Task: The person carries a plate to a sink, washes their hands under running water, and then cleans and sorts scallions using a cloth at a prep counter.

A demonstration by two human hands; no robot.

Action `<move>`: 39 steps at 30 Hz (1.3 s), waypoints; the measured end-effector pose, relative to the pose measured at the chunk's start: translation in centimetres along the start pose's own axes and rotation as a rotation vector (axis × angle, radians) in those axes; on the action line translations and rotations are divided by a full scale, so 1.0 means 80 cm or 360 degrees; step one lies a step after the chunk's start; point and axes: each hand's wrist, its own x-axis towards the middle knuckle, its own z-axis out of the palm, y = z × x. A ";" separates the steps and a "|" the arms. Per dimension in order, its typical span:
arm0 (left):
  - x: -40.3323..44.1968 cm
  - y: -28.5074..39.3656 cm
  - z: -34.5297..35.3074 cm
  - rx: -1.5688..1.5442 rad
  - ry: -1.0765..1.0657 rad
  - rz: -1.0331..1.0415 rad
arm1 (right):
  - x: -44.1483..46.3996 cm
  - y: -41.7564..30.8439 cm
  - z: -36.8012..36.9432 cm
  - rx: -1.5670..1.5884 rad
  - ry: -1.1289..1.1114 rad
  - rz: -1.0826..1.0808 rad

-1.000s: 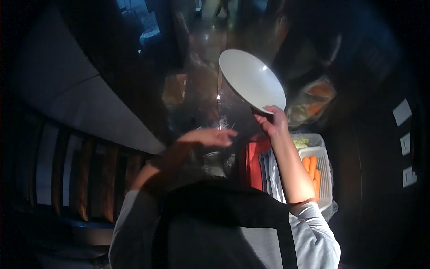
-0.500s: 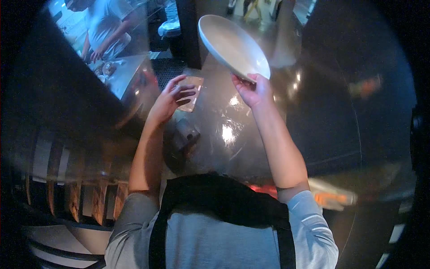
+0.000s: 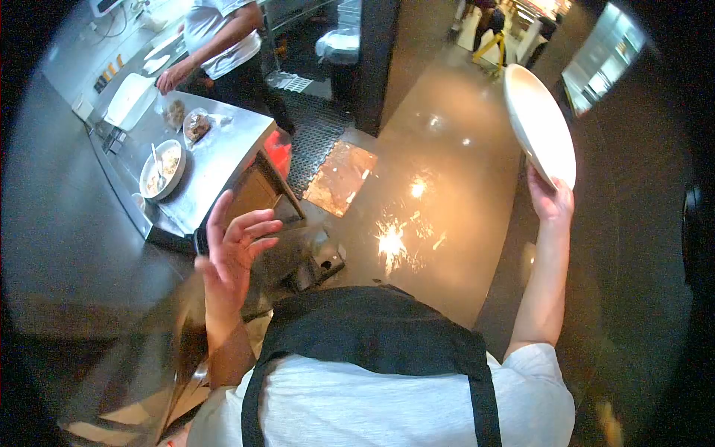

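Note:
A large white plate (image 3: pixel 542 123) is tilted on edge at the upper right, held by its lower rim in my right hand (image 3: pixel 551 197). The thumb is on the rim; some fingers are hidden behind the plate. My left hand (image 3: pixel 237 246) is raised at the left with its fingers spread and nothing in it. It is nearest to the metal work table (image 3: pixel 216 164), just below the table's front corner. On that table stand a bowl of food (image 3: pixel 162 170) with a spoon in it and a clear bag of brown food (image 3: pixel 196 127).
Behind the table a co-worker (image 3: pixel 223 37) stands with one hand near a white tray (image 3: pixel 130 100). A black floor mat (image 3: pixel 316 134), a lidded bin (image 3: pixel 339 52) and a wall edge (image 3: pixel 376 67) lie beyond. Shiny floor (image 3: pixel 447 171) runs ahead to a yellow stand (image 3: pixel 491 51).
The view has swung away from the carrot crate toward the work table and co-worker. In view, the plate and my right hand have shifted right, and my left hand is farther left with fingers spread.

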 end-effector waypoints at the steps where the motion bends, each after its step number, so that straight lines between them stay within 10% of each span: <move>1: 0.011 -0.004 0.001 0.0147 0.0155 0.0122 | 0.033 -0.004 -0.011 0.0015 -0.0025 0.0004; 7: 0.101 -0.038 -0.020 0.0666 0.1620 0.0828 | 0.203 0.057 -0.017 -0.0218 0.0212 -0.0183; 11: 0.180 -0.056 -0.019 0.0175 0.1752 0.0757 | 0.319 0.134 -0.008 -0.0470 0.0405 0.0137; 21: 0.325 -0.058 -0.059 0.0746 0.2429 0.1183 | 0.463 0.394 0.111 -0.0658 0.0229 0.1069; 25: 0.434 -0.070 -0.089 0.0697 0.1840 0.1015 | 0.521 0.472 0.171 -0.0895 0.0028 0.1231; 26: 0.444 -0.079 -0.122 0.0680 0.1083 0.0924 | 0.535 0.490 0.189 -0.0941 -0.0008 0.1211; 30: 0.600 -0.131 -0.141 0.0864 0.1310 0.0331 | 0.580 0.558 0.248 -0.1071 -0.0107 0.1113; 39: 0.970 -0.163 -0.138 0.1360 0.0074 -0.0068 | 0.754 0.703 0.408 -0.1117 -0.0395 0.1210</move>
